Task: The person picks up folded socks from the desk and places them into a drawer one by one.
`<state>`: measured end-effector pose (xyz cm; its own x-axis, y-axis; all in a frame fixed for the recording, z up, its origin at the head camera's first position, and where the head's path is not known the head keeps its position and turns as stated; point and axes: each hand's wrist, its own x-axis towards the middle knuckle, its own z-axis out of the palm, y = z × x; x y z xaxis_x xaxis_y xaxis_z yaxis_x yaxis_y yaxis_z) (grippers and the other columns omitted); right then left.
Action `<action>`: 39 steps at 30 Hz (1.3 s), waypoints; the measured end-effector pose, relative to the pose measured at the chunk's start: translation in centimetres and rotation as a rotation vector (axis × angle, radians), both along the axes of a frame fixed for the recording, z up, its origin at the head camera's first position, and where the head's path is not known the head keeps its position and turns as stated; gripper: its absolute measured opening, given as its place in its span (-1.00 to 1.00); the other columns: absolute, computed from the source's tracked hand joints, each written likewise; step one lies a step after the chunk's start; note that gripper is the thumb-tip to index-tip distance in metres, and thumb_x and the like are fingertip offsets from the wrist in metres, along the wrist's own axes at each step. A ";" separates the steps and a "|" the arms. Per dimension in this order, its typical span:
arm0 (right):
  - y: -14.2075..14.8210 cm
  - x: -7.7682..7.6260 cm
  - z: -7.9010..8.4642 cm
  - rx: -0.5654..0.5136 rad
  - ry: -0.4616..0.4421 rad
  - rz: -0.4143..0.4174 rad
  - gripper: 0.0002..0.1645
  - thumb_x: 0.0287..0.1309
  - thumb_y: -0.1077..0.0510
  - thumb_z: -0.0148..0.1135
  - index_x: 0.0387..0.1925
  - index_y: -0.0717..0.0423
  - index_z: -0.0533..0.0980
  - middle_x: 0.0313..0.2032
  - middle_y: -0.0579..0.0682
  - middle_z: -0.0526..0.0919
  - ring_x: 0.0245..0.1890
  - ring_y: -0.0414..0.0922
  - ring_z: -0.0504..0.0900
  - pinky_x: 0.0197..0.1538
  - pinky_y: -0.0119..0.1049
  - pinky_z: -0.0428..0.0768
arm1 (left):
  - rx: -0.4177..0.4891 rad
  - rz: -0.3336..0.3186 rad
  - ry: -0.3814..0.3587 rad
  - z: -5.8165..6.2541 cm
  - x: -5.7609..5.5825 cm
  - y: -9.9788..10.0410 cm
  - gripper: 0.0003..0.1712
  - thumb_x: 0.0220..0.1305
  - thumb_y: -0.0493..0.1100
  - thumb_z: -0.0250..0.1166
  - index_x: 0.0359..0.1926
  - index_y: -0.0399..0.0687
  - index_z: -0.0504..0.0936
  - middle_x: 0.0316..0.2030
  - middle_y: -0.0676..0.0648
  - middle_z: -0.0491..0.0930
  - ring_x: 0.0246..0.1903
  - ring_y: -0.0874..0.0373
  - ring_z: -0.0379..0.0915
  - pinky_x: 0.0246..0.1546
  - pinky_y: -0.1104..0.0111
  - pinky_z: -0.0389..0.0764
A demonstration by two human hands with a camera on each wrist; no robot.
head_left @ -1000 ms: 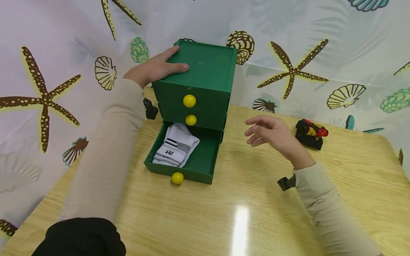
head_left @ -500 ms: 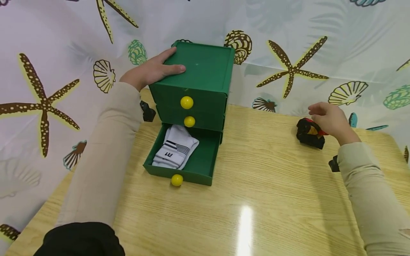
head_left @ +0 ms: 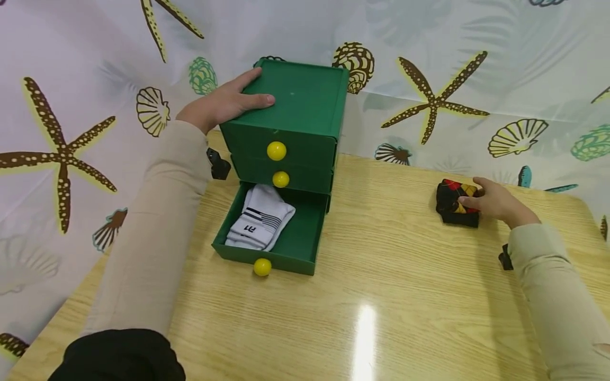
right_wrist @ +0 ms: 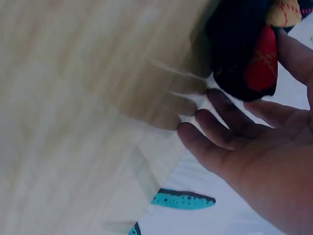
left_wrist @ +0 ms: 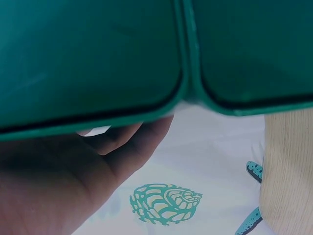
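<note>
A green drawer box [head_left: 295,98] with yellow knobs stands at the back of the table. Its bottom drawer [head_left: 300,225] is pulled out, and white socks [head_left: 259,219] with black stripes lie folded inside. My left hand [head_left: 221,106] rests on the box's upper left edge, thumb and forefinger stretched over the top. In the left wrist view other fingers [left_wrist: 132,147] are partly hidden behind the green side. To the right, my right hand [head_left: 498,203] holds a folded black sock bundle [head_left: 450,203] with red and yellow diamonds, thumb in front and fingers round the far side, fingertips at the tabletop.
The light wood table [head_left: 381,254] carries everything. A white cloth [head_left: 362,21] printed with starfish and shells hangs close behind the box and along the left side. Two upper drawers [head_left: 286,172] are closed above the pulled-out one.
My right hand has moved right from beside the box, then down onto the black sock bundle, which has turned slightly and shifted a little. My left hand has stayed on the box.
</note>
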<state>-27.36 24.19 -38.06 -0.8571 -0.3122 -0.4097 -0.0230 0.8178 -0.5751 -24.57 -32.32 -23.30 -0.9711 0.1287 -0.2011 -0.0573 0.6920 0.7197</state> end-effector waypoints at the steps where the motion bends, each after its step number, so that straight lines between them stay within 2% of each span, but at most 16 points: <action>1: -0.2 0.4 0.0 -0.020 0.005 0.003 0.09 0.51 -0.14 0.07 0.57 0.32 -0.35 0.42 0.62 -0.09 0.39 0.52 -0.01 0.30 0.41 0.15 | -0.002 0.002 0.000 0.0 0.0 0.0 0.06 0.39 0.39 0.10 0.61 0.44 -0.40 0.60 -0.03 -0.40 0.54 -0.14 -0.38 0.46 -0.10 -0.16; 5: -1.4 2.0 -0.4 -0.092 0.050 0.001 0.03 0.49 0.02 0.15 0.60 0.22 -0.29 0.39 0.59 0.03 0.34 0.47 0.14 0.27 0.39 0.20 | -0.002 -0.003 0.003 0.1 0.0 0.2 0.06 0.39 0.39 0.09 0.61 0.44 -0.41 0.60 -0.03 -0.41 0.54 -0.14 -0.39 0.46 -0.11 -0.16; 8: -2.3 3.2 -0.8 -0.117 0.124 -0.002 0.00 0.45 0.13 0.19 0.61 0.19 -0.20 0.42 0.55 0.02 0.37 0.47 0.11 0.27 0.41 0.19 | -0.006 -0.008 0.002 0.1 0.0 0.2 0.05 0.41 0.38 0.08 0.60 0.43 -0.42 0.60 -0.04 -0.43 0.54 -0.15 -0.39 0.45 -0.12 -0.14; 11: -3.4 4.3 -1.1 -0.127 0.215 0.013 -0.06 0.44 0.20 0.20 0.61 0.17 -0.12 0.46 0.53 -0.06 0.41 0.48 -0.02 0.26 0.43 0.19 | -0.006 -0.008 0.001 0.0 0.0 0.0 0.05 0.42 0.36 0.07 0.60 0.42 -0.43 0.60 -0.05 -0.44 0.54 -0.17 -0.38 0.45 -0.14 -0.12; 14: -4.3 5.3 -1.3 -0.132 0.281 0.017 -0.20 0.47 0.23 0.15 0.58 0.17 0.04 0.40 0.54 0.06 0.26 0.46 0.19 0.11 0.33 0.35 | -0.003 -0.010 0.000 0.0 0.0 -0.1 0.05 0.42 0.36 0.08 0.60 0.41 -0.43 0.60 -0.04 -0.44 0.54 -0.16 -0.39 0.45 -0.13 -0.13; 17: -5.3 6.2 -1.3 -0.137 0.329 0.003 -0.44 0.51 0.22 0.11 0.45 0.21 0.32 0.31 0.49 0.28 0.10 0.34 0.37 -0.10 0.12 0.42 | 0.002 -0.012 0.003 0.0 0.0 -0.2 0.05 0.42 0.36 0.08 0.61 0.41 -0.43 0.60 -0.04 -0.44 0.54 -0.16 -0.40 0.45 -0.12 -0.14; 20: -6.4 6.8 -1.2 -0.178 0.352 -0.018 -0.64 0.52 0.23 0.08 0.24 0.22 0.53 0.23 0.38 0.45 0.07 0.24 0.46 -0.14 0.00 0.41 | 0.004 -0.012 0.005 0.0 -0.1 -0.2 0.05 0.41 0.36 0.08 0.60 0.41 -0.43 0.60 -0.04 -0.45 0.54 -0.15 -0.41 0.46 -0.12 -0.14; 25: -8.1 7.8 -0.7 -0.264 0.400 0.007 -0.73 0.54 0.25 0.03 0.10 0.22 0.57 0.17 0.30 0.48 0.04 0.21 0.47 -0.04 0.04 0.44 | 0.011 -0.019 0.006 -0.1 0.0 -0.1 0.06 0.41 0.36 0.09 0.60 0.43 -0.43 0.60 -0.02 -0.45 0.54 -0.13 -0.43 0.46 -0.11 -0.13; 29: -10.1 8.8 0.1 -0.372 0.390 0.040 -0.72 0.55 0.25 0.01 0.12 0.23 0.56 0.19 0.25 0.50 0.01 0.11 0.49 -0.01 -0.05 0.46 | 0.011 -0.020 0.014 -0.1 -0.2 0.0 0.05 0.42 0.36 0.09 0.60 0.44 -0.42 0.60 -0.02 -0.45 0.55 -0.12 -0.43 0.46 -0.11 -0.14; 35: -13.5 10.7 1.2 -0.570 0.288 0.067 -0.68 0.56 0.19 0.01 0.18 0.23 0.53 0.20 0.15 0.52 0.04 -0.02 0.48 0.01 -0.32 0.48 | 0.005 -0.014 0.016 -0.1 -0.2 0.1 0.05 0.41 0.37 0.09 0.60 0.44 -0.42 0.60 -0.01 -0.44 0.55 -0.12 -0.41 0.46 -0.11 -0.13; 39: -15.6 11.6 1.5 -0.673 0.213 0.076 -0.68 0.56 0.21 0.01 0.18 0.27 0.50 0.21 0.14 0.49 0.09 -0.03 0.46 0.07 -0.32 0.48 | 0.005 -0.011 0.010 -0.2 -0.1 0.0 0.05 0.41 0.37 0.08 0.60 0.44 -0.43 0.60 -0.01 -0.45 0.54 -0.13 -0.41 0.45 -0.12 -0.13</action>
<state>-15.76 8.57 -36.57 -0.8631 -0.5006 0.0677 -0.2342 0.2779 -0.9316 -24.68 -32.36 -23.49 -0.9716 0.1407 -0.1905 -0.0420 0.6892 0.7234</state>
